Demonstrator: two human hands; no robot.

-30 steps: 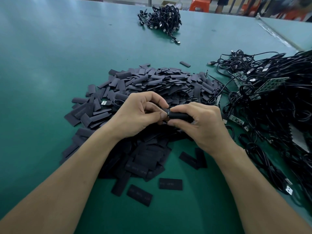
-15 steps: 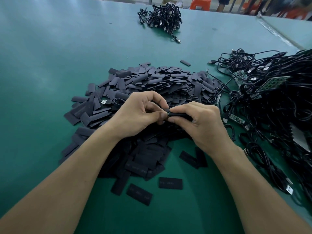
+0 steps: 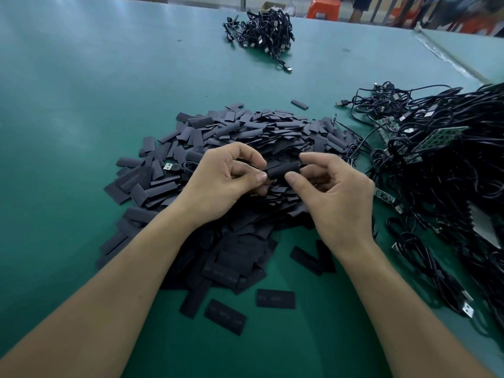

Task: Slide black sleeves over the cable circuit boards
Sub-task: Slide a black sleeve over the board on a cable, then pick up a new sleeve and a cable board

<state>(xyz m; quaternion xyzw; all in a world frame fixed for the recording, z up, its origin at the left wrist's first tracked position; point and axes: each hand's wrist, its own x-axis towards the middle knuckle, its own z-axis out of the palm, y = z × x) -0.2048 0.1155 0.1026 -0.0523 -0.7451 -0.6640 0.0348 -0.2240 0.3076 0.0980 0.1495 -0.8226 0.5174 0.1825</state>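
Note:
A black sleeve (image 3: 283, 170) is held level between my two hands, above a big heap of flat black sleeves (image 3: 245, 137) on the green table. My left hand (image 3: 223, 184) pinches its left end with thumb and fingers. My right hand (image 3: 332, 195) pinches its right part between thumb and forefinger. Whatever is inside the sleeve is hidden. A tangle of black cables with small green circuit boards (image 3: 441, 165) lies to the right of my hands.
A smaller bundle of black cables (image 3: 261, 31) sits at the far side of the green table (image 3: 81, 105). Loose sleeves (image 3: 275, 298) lie near the front. A USB plug (image 3: 467, 309) lies at the right front. Orange stools stand beyond the table.
My hands have drawn slightly apart, and more of the black sleeve shows between them. My right forefinger has lifted and stretched out over the sleeve.

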